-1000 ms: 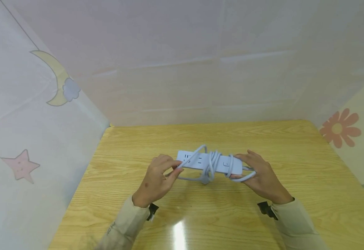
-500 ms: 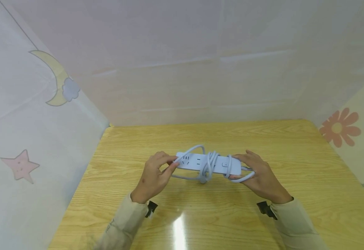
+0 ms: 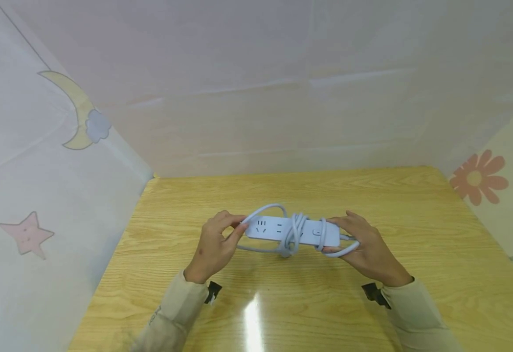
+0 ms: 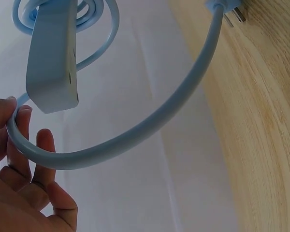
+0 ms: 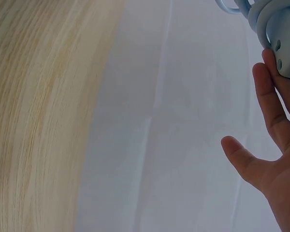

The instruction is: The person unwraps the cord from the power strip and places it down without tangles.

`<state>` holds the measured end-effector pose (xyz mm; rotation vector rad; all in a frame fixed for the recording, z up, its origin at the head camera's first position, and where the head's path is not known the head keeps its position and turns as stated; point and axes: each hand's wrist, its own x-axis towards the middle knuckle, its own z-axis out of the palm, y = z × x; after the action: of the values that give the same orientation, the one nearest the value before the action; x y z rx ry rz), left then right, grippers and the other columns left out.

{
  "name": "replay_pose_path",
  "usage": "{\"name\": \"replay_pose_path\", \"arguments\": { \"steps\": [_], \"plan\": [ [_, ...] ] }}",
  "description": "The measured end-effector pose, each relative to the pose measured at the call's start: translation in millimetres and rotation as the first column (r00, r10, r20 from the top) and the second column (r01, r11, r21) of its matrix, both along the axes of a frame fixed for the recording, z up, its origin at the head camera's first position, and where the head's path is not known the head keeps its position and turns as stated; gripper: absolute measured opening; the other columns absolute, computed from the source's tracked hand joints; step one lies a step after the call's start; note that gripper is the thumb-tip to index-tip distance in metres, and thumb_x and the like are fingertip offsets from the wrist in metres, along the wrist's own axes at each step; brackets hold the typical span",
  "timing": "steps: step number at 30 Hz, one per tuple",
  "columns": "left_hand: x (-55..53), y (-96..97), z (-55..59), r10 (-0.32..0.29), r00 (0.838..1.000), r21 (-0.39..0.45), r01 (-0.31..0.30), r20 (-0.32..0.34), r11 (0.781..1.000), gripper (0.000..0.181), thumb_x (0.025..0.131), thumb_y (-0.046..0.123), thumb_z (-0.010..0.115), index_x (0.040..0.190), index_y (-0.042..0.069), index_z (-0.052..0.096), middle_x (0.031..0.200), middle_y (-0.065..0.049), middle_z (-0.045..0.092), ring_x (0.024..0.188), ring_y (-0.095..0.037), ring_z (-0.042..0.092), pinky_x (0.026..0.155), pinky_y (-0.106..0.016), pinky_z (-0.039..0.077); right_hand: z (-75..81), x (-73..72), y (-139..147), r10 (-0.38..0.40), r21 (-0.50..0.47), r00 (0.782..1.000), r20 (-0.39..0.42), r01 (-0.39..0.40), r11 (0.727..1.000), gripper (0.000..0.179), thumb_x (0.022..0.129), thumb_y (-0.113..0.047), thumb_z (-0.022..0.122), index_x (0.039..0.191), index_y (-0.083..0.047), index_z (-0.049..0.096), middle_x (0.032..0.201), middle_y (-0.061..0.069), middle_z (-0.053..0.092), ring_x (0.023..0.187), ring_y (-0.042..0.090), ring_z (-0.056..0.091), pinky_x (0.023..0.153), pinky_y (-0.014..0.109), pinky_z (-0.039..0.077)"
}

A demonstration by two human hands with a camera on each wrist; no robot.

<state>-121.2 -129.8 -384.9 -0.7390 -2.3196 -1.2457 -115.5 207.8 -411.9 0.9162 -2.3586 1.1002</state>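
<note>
A white power strip (image 3: 270, 230) is held above the wooden table, its sockets facing up. Its white cord (image 3: 298, 227) is wrapped around the middle and right part of the strip. My left hand (image 3: 214, 247) pinches a loose stretch of that cord at the strip's left end. In the left wrist view the cord (image 4: 135, 137) curves from those fingers to a plug (image 4: 222, 5) with metal prongs. My right hand (image 3: 370, 249) grips the strip's right end, thumb on the near side and fingers on the far side. The strip's underside (image 5: 287, 53) shows partly in the right wrist view.
The wooden table (image 3: 172, 205) lies beneath both hands, with a bright reflection near its front. A pale cloth wall (image 3: 247, 132) stands behind the table. More printed cloth rises along the left and right sides.
My left hand has shifted slightly left with the cord, widening the loop and drawing it off the sockets. The strip has moved a little left; my right hand has hardly moved.
</note>
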Motion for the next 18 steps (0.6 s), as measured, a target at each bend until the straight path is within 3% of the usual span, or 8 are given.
{"name": "replay_pose_path", "arguments": {
  "steps": [7,14,18],
  "plan": [
    [-1.4,0.1,-1.9,0.034,0.999,0.018,-0.034,0.027,0.999,0.013,0.088,-0.001,0.073,0.102,-0.002,0.075,0.084,-0.002,0.066,0.08,-0.015,0.063,0.074,-0.032,0.041,-0.3,-0.2,0.7,0.005,0.002,1.0,-0.019,-0.005,1.0,0.054,0.073,-0.012,0.089,0.122,-0.007,0.066,0.114,0.006,0.07,0.108,0.025,0.064,0.102,0.066,0.034],
    [-1.6,0.4,-4.5,0.05,0.999,0.029,-0.05,0.022,0.998,0.013,0.089,-0.001,0.073,0.102,-0.002,0.075,0.082,-0.002,0.065,0.079,-0.016,0.064,0.071,-0.03,0.042,-0.5,0.7,1.5,0.0,-0.002,1.0,0.005,0.0,1.0,0.056,0.071,-0.01,0.089,0.122,-0.006,0.066,0.116,0.009,0.069,0.114,0.043,0.058,0.096,0.073,0.034],
    [-1.4,0.0,-6.6,0.049,0.999,0.036,-0.05,0.015,0.998,0.013,0.089,-0.002,0.072,0.102,-0.002,0.075,0.081,-0.003,0.065,0.078,-0.016,0.064,0.067,-0.027,0.045,-1.5,0.1,2.3,0.008,-0.001,1.0,-0.012,-0.008,1.0,0.05,0.079,-0.023,0.086,0.122,-0.007,0.066,0.116,0.008,0.07,0.114,0.034,0.061,0.104,0.064,0.035]
  ]
}}
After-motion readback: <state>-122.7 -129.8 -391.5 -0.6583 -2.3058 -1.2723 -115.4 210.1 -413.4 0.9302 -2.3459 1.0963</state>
